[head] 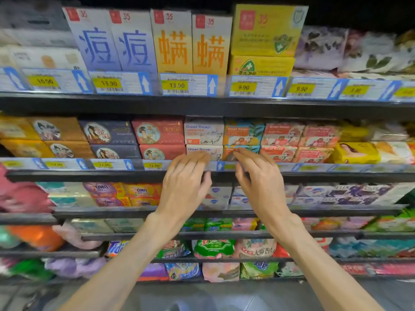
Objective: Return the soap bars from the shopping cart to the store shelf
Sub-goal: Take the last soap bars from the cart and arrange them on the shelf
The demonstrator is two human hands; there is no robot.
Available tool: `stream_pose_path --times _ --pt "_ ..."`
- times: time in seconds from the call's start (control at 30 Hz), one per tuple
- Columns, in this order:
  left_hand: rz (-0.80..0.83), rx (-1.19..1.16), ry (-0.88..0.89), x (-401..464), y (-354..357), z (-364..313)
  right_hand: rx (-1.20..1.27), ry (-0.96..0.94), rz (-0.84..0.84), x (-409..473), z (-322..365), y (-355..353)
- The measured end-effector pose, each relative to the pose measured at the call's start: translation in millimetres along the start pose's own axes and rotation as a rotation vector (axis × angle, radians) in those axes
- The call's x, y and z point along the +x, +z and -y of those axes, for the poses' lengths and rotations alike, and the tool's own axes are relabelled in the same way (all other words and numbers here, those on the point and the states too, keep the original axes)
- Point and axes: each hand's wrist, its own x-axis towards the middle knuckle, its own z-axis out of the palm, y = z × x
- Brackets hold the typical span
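My left hand [186, 182] is up at the middle shelf now, fingers loosely curled and spread, holding nothing; its fingertips reach the lower white cardboard goat-soap box with blue lettering [203, 151], at twelve o'clock from my knuckles. I judge I'm nudging that box square, so the stack sits flush behind the clear plastic price-tag rail [112, 164]. Across to my right hand [258, 182]: also bare, fingers apart, tips at the orange-and-teal goat-soap box [241, 151], eleven o'clock from that wrist. Whether the tips press the cardboard or just hover, I can't quite tell through the blur. So the soap bars are on the shelf, two high, neighbours touching on both sides. To the nine o'clock side sit red boxes with a round portrait [158, 133]; at three o'clock, pink goat-soap boxes [283, 134]. The tag rail and the black shelf edge [89, 176] stand in front of the lower row, so I must reach over them. The shopping cart isn't plainly visible.
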Motion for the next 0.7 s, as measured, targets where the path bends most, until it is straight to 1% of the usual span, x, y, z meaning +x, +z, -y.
stream_pose_path --times 0.1,0.2,0.3,0.37,0.43,0.57,0.7 --pt "-0.124 -0.011 0.032 9.8 -10.4 5.6 0.057 -0.072 -0.096 16.8 11.2 -0.2" --pt "-0.197 0.056 -0.010 27.5 -19.6 12.9 0.000 -0.059 -0.084 41.6 22.1 1.7" --pt "-0.178 0.140 -0.062 46.1 -23.0 21.0 -0.125 -0.004 -0.060 58.4 27.3 8.4" --pt "-0.157 0.198 -0.075 54.9 -20.8 26.1 -0.158 0.015 -0.067 66.9 26.0 14.2" --pt "-0.153 0.223 -0.075 59.9 -16.4 31.4 -0.160 0.019 -0.084 75.8 21.6 18.8" --pt "-0.144 0.256 -0.065 64.0 -9.8 38.1 -0.172 0.052 0.007 87.6 12.3 23.8" --pt "-0.188 0.265 -0.049 63.9 -7.0 37.5 -0.136 0.046 0.022 91.0 8.5 25.6"
